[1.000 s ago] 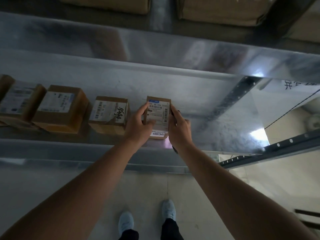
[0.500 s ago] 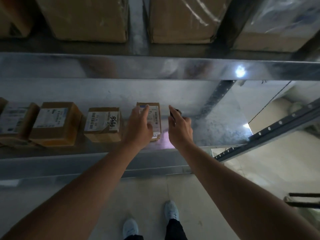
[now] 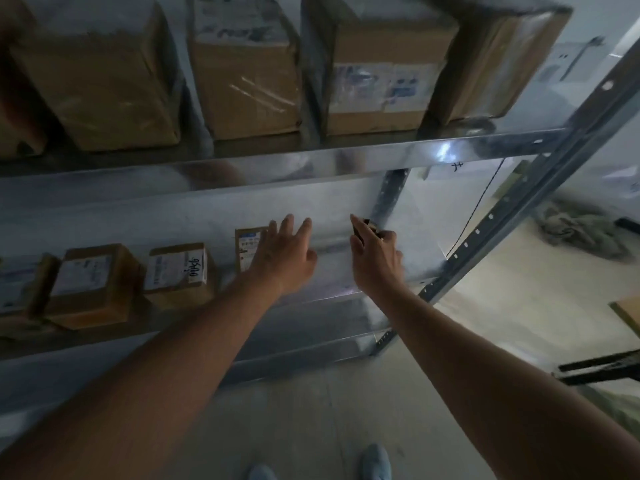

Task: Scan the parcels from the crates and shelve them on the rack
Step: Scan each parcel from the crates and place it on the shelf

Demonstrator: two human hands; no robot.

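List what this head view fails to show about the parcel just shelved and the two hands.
- Parcel: right part hidden behind the left hand; label print blurred, unreadable.
- Right hand: a dark object at its fingers, mostly covered, cannot be identified.
- Leftmost parcel: cut off by the frame edge.

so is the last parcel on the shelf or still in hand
On the shelf. The parcel stands on the shelf beside the others; the left hand, fingers straight, is in front of it, not gripping.
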